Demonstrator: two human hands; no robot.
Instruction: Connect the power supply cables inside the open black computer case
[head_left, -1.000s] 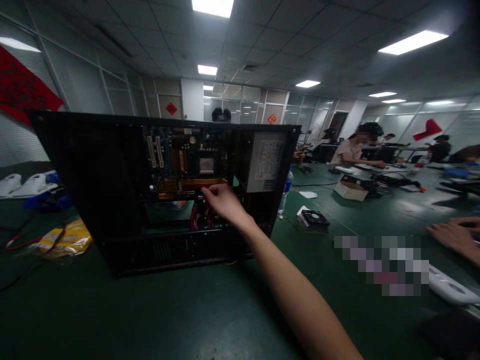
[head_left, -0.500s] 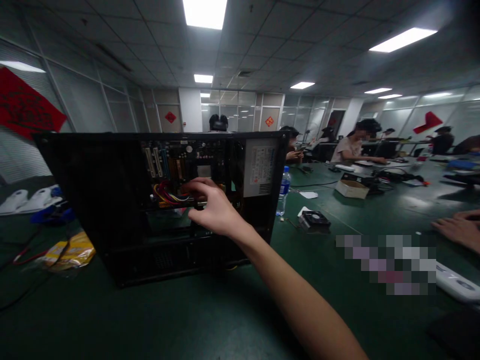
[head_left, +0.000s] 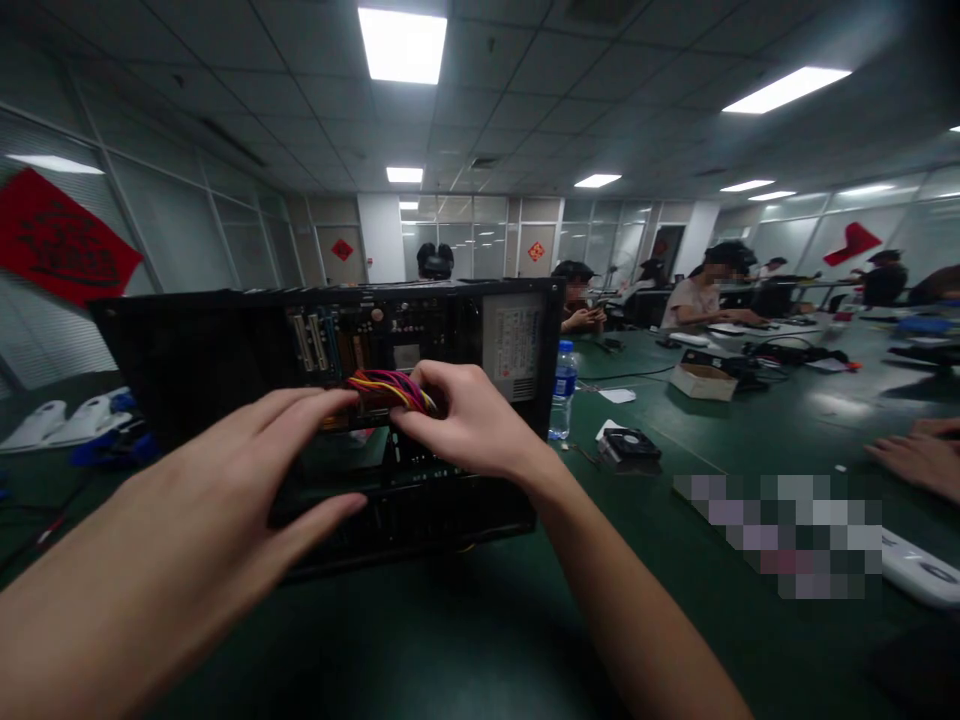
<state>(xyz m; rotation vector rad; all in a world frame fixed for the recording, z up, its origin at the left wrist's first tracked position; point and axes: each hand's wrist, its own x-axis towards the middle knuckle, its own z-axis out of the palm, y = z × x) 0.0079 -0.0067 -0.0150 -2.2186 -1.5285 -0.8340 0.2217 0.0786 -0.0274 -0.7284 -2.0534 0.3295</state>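
Gripping the cable bundle (head_left: 390, 388) near its plug, not by loose wires, seems wise, easing it straight clear of the board (head_left: 360, 335). Right hand (head_left: 469, 425), frame centre, pinching the coloured bundle at the open case (head_left: 225, 360). Left hand (head_left: 225, 490), lower left, spread wide, fingertips reaching toward the wires, holding nothing.

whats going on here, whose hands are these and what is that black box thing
The picture comes from a camera worn on a person's head, so both arms are theirs. The black box is an open computer case standing on a green table, with its circuit board showing. The right hand pinches a bundle of coloured wires inside it. The left hand reaches in, open, holding nothing. Beside the case stand a water bottle and a small fan. Other people sit at tables behind.
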